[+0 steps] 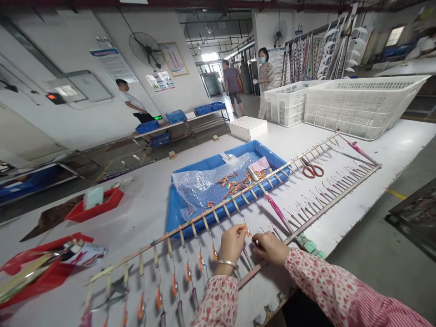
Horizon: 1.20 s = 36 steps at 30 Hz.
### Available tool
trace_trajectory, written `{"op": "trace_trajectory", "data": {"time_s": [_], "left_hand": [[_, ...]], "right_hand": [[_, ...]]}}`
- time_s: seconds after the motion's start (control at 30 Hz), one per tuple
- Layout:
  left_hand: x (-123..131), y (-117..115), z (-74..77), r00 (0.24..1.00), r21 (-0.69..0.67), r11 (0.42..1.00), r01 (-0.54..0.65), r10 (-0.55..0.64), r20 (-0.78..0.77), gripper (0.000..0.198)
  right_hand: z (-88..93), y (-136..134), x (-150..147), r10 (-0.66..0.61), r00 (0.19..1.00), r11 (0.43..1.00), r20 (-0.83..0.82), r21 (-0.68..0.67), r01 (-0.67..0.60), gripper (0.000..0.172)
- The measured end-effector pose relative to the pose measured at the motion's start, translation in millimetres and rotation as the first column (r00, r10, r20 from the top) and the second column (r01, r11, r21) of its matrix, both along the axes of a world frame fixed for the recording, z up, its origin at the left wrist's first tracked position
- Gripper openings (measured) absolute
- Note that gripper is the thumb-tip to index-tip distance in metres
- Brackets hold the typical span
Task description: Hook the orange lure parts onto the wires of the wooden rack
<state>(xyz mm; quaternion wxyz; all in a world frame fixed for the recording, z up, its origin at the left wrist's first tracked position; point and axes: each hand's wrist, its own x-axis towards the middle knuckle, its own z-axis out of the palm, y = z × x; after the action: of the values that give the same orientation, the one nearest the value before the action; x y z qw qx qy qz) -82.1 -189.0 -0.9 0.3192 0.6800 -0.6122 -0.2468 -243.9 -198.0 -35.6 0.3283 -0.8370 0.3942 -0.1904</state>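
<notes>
My left hand [231,247], with a bangle at the wrist, pinches a small orange fishing lure [248,234] just under a wire hook of the rack. My right hand [271,248] is closed close beside it, its fingertips near the lure; what they hold is too small to make out. The long wooden rack [199,217] lies slanted across the table, with hooks along both rails and pink cross bars. Orange and silver lures [188,271] hang in a row left of my hands. Behind the rack sits a blue tray [177,206] with bubble wrap and loose orange lures [235,187].
Red-handled scissors [312,170] lie under the rack's far part. Two red bins [114,200] stand at the left. White baskets [361,104] and a white box [248,128] are at the back. Several people stand or walk beyond the table [146,190].
</notes>
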Motion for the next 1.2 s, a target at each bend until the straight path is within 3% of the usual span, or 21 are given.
{"op": "trace_trajectory", "data": {"time_s": [0.07,0.1,0.17,0.23,0.3,0.37,0.43,0.57,0.67,0.77,0.87,0.97,1.0,1.1,1.2], "left_hand": [[-2,0,0.1,0.956,0.001,0.992,-0.126,0.121,-0.268,0.02],[-4,0,0.4,0.873,0.037,0.982,-0.183,0.18,-0.453,0.021],[-6,1,1.7,0.555,0.168,0.956,-0.242,0.278,-0.784,0.019],[-8,1,3.7,0.215,0.287,0.923,-0.257,0.344,-0.914,0.016],[-10,1,6.3,0.029,0.356,0.895,-0.27,0.377,-0.926,0.019],[-14,1,9.0,-0.031,0.38,0.885,-0.27,0.386,-0.922,0.022],[-17,2,11.7,-0.039,0.353,0.899,-0.259,0.356,-0.934,0.023],[-20,6,16.1,-0.057,0.288,0.924,-0.253,0.283,-0.958,0.025],[-20,12,15.8,-0.029,0.286,0.924,-0.256,0.288,-0.957,0.02],[-20,16,10.9,0.075,0.284,0.924,-0.257,0.312,-0.947,0.011],[-18,18,4.6,0.216,0.254,0.948,-0.191,0.293,-0.931,0.035],[-11,16,0.9,0.42,0.212,0.961,-0.18,0.27,-0.866,0.043],[-8,15,0.6,0.509,0.188,0.963,-0.195,0.264,-0.819,0.042],[1,8,1.8,0.778,0.036,0.974,-0.223,0.2,-0.596,0.038],[5,-1,5.8,0.921,-0.069,0.981,-0.181,0.145,-0.361,0.037]], "right_hand": [[2.7,-3,0,0.063,0.997,0.997,-0.052,0.054,-0.06,0.028],[5.3,-5,0,0.099,0.992,0.993,-0.083,0.079,-0.093,0.029],[13.7,-8,1,0.112,0.981,0.993,-0.158,0.049,-0.106,0.026],[26.1,-10,3,0.013,0.986,0.996,-0.168,-0.082,-0.027,0.02],[39.4,-10,8,-0.038,0.998,0.986,-0.059,-0.163,0.028,0.019],[48.6,-8,16,-0.006,0.998,0.986,0.066,-0.163,0.017,0.019],[51.0,-7,25,0.004,0.989,0.989,0.146,-0.149,0.018,0.014],[41.4,-7,36,-0.084,0.941,0.996,0.329,-0.012,0.094,0.006],[35.2,-8,38,-0.11,0.916,0.994,0.385,0.028,0.108,0.008],[33.4,-8,37,-0.127,0.924,0.964,0.36,-0.176,0.201,0.006],[33.2,-9,32,-0.065,0.955,0.919,0.289,-0.355,0.17,0.01],[36.1,-21,23,0.096,0.961,0.943,0.261,-0.333,-0.004,0.012],[38.1,-29,19,0.096,0.955,0.956,0.28,-0.292,-0.011,0.014],[45.6,-60,11,-0.113,0.939,0.975,0.325,-0.147,0.168,0.023],[49.8,-92,13,-0.168,0.954,0.976,0.249,-0.092,0.196,0.021]]}}
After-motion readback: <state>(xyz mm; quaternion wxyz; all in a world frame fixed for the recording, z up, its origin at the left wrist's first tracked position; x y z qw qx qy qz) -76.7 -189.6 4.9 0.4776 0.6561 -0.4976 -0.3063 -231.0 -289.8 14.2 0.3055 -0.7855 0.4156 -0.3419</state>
